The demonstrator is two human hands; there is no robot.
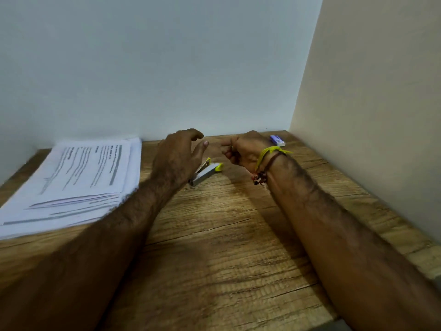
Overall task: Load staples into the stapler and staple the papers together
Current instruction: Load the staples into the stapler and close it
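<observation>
A small silver and yellow stapler (207, 171) lies on the wooden desk (214, 247), partly hidden by my left hand. My left hand (177, 155) hovers just above it with fingers spread and nothing in them. My right hand (241, 149) is to the right of the stapler, fingers loosely curled with the forefinger pointing left; I cannot see anything held in it. A stack of printed papers (78, 177) lies at the left of the desk. A small purple staple box (277, 140) sits at the back right, behind my right wrist.
A pale wall (167, 68) closes the back of the desk and a cream side panel (372, 115) closes the right. Bare wood lies between my forearms toward the front edge.
</observation>
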